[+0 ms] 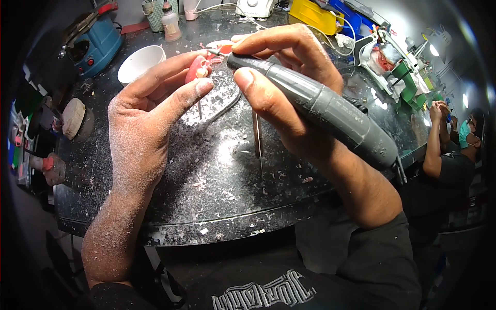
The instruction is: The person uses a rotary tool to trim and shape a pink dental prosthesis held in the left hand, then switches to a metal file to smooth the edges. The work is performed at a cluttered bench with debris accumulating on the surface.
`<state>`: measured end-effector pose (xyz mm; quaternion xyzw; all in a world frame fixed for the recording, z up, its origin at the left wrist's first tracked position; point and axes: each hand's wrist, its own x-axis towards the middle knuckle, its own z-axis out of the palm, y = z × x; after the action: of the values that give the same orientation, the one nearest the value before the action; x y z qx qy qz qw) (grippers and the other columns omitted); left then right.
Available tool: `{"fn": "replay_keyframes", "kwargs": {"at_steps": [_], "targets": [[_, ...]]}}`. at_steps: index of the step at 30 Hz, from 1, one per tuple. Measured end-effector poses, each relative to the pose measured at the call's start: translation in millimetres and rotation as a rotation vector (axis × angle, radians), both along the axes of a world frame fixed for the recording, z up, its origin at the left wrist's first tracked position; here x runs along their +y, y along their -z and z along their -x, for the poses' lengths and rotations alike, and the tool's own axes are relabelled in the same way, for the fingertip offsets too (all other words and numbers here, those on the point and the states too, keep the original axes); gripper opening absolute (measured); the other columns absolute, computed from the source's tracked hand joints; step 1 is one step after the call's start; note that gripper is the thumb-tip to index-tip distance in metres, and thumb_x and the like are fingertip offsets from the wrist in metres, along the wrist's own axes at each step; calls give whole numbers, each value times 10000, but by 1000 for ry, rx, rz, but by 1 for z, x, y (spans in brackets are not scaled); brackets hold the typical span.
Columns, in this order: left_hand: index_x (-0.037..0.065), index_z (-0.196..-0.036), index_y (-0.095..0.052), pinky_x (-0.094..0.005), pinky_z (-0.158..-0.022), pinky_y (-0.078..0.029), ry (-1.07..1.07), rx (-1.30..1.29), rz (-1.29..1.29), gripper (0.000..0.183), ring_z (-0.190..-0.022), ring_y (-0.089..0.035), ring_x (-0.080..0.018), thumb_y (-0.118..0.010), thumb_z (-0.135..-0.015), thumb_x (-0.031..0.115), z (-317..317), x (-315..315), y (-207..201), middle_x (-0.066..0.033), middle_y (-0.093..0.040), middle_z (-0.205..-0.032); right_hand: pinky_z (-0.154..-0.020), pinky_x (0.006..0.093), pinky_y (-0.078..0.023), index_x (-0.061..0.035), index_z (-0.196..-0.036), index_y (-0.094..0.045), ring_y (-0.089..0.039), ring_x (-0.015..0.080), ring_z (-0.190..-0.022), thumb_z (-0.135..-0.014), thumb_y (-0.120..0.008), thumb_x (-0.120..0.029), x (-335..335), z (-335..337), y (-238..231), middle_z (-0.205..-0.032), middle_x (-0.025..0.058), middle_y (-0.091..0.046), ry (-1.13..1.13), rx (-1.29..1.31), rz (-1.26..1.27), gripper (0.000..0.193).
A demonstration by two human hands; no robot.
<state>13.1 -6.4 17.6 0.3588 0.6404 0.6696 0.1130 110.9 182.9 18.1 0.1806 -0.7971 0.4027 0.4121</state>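
Pinched between the thumb and fingers of my left hand point(139, 116) is a pink denture point(195, 71) with pale teeth showing. My right hand point(276, 101) is wrapped round a black rotary handpiece point(330, 106), its body slanting down to the right. The handpiece's thin metal tip point(216, 52) points left and lies close to the denture; I cannot tell whether they touch. Pale dust coats my left hand and forearm. Below the handpiece, a slim metal hand tool point(257, 135) rests on the black table point(206, 181) among shavings.
Left of my hands stands a white bowl point(126, 70), with a blue machine point(101, 46) beyond it. A small bottle point(170, 26) and a yellow bin point(310, 18) are at the back. On the right, a person point(454, 155) sits near a cluttered white tray point(367, 57).
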Motion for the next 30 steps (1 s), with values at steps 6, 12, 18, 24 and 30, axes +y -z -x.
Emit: {"fn": "replay_keyframes", "kwargs": {"at_steps": [6, 12, 18, 24, 30], "targets": [[35, -1303, -668, -393, -1125, -428, -9, 30, 9, 443, -1201, -643, -199, -776, -882, 123, -1, 1, 0, -127, -703, -1252, -969, 325, -510, 26, -1167, -585, -658, 193, -1065, -905, -698, -66, 2, 2, 2, -1149, 157, -681, -28, 30, -15, 299], [33, -1295, -672, -390, -1121, -431, 6, 17, -4, 431, -1186, -644, -194, -774, -890, 140, -1, 1, 0, -124, -707, -1235, -960, 333, -520, 27, -1173, -575, -667, 207, -1064, -902, -689, -57, 2, 3, 4, -1156, 177, -673, -24, 37, -21, 305], [38, -1296, -670, -388, -1122, -427, 16, 15, -9, 429, -1197, -641, -191, -770, -891, 136, 1, 1, 2, -115, -707, -1238, -954, 328, -515, 24, -1169, -577, -664, 199, -1047, -902, -685, -58, 2, 1, 1, -1128, 164, -667, -14, 34, -20, 300], [41, -1296, -670, -390, -1124, -425, 9, 6, -11, 423, -1203, -639, -189, -764, -893, 128, 0, 2, 1, -115, -707, -1241, -1014, 370, -488, 23, -1160, -579, -640, 230, -1139, -894, -687, -61, 1, -1, 0, -1148, 168, -653, -35, 15, -33, 299], [4, -1225, -697, -309, -971, -547, -9, 45, -112, 344, -1068, -704, -166, -768, -894, 62, -2, 5, 1, -124, -745, -1138, -1049, 401, -476, 29, -1127, -598, -635, 268, -1185, -874, -679, -58, -2, -2, -1, -1152, 174, -650, -49, 7, 27, 279]]}}
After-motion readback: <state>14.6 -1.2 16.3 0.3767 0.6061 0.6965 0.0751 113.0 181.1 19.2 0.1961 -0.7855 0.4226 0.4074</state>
